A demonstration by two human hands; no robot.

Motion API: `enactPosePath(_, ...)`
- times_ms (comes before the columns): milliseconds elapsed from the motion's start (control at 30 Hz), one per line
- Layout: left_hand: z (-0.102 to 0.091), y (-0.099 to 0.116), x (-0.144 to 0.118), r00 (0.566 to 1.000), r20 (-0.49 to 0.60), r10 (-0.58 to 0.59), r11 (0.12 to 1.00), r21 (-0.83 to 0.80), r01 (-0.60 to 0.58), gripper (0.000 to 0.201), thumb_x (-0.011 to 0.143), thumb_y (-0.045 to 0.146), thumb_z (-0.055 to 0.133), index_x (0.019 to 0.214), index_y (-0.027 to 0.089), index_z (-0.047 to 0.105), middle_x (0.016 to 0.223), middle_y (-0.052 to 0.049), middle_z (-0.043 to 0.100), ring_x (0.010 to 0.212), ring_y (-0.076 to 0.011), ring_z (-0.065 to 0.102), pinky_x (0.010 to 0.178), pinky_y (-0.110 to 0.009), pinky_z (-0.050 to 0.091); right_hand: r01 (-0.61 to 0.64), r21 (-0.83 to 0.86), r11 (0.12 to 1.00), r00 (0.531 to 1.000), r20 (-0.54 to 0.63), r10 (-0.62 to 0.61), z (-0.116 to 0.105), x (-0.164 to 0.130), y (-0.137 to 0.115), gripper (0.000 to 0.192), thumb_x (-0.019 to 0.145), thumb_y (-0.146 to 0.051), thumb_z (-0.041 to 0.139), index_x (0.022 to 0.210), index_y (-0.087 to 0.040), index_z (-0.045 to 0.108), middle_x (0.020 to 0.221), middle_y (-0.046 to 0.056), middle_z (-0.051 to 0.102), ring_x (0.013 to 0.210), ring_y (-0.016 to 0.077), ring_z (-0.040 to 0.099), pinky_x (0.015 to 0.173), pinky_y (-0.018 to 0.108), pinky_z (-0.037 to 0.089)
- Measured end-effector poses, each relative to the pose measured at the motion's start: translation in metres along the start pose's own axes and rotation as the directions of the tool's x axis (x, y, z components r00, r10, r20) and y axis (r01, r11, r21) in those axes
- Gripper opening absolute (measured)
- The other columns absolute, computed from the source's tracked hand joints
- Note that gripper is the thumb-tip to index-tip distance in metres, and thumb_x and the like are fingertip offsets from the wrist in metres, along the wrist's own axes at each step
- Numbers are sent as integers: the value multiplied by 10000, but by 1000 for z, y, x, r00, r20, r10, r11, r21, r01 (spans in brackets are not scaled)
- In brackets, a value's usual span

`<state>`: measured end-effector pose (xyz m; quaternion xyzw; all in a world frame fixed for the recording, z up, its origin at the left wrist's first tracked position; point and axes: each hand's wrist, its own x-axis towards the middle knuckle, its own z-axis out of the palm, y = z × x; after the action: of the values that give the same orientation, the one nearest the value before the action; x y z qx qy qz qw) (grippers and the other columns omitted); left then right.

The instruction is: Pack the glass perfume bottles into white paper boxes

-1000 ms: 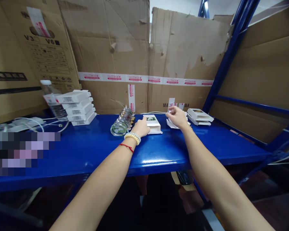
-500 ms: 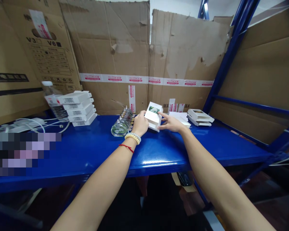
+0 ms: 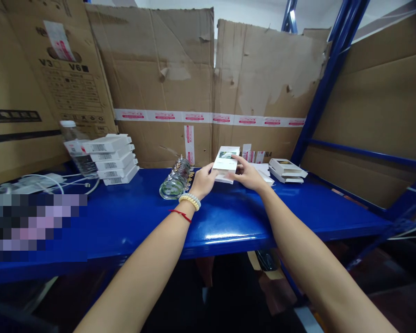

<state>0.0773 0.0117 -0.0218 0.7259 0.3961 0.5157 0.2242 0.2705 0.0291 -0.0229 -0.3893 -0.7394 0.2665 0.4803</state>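
I hold the small white box [image 3: 225, 164] between my left hand [image 3: 203, 181] and right hand [image 3: 249, 175], fingers closed on its ends, lifted just above the blue shelf [image 3: 131, 217] near its back edge. My right palm hides the box's far end.

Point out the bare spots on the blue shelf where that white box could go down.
Bare blue shelf runs along the front edge, between the stack of white boxes and the glass bottles. More lies right of the flat cartons. Crowded: the back strip where both hands hold the white box.
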Motion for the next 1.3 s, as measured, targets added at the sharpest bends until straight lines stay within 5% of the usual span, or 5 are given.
enactPosePath(200, 3, -8, 8, 987, 58, -151, 850, -502, 160, 446, 668, 174, 466, 1066, 131, 663, 1062, -79, 689, 821, -187, 622, 646, -263, 500, -30, 156, 987, 999, -36, 36, -2, 2, -3, 808, 627, -352, 780, 1353, -239, 445, 913, 53, 669, 730, 177, 617, 590, 299, 523)
enactPosePath(467, 6, -5, 8, 985, -169, -43, 901, -433, -35, 402, 607, 129, 625, 1005, 171, 592, 1062, -75, 640, 826, -138, 624, 690, -232, 495, -82, 237, 968, 996, -21, 89, 0, 2, -6, 851, 558, -297, 829, 1329, -256, 471, 766, -4, 638, 592, 120, 544, 464, 227, 448)
enactPosePath(633, 5, -2, 6, 982, -179, -53, 912, -409, -26, 275, 605, 156, 627, 880, 163, 640, 899, -28, 681, 621, -105, 598, 560, -211, 454, -91, 281, 955, 994, -34, 105, 0, 1, -11, 826, 559, -280, 823, 1311, -251, 482, 753, -10, 631, 602, 119, 544, 462, 219, 437)
enactPosePath(1033, 2, -1, 8, 961, -264, -78, 943, -334, -15, 242, 609, 175, 648, 844, 159, 704, 873, -38, 704, 759, -151, 613, 658, -250, 491, -166, 428, 888, 985, 37, 167, -1, -1, -18, 687, 700, -390, 680, 1335, -255, 457, 748, -11, 553, 611, 127, 527, 493, 247, 469)
enactPosePath(1300, 2, -3, 7, 994, -19, -110, 699, -712, 64, 408, 589, 249, 660, 982, 144, 694, 890, -64, 708, 798, -181, 647, 710, -303, 518, -143, 406, 902, 986, -23, 166, -2, -1, -17, 858, 583, -229, 740, 1378, -261, 419, 813, -5, 621, 614, 120, 556, 486, 233, 453)
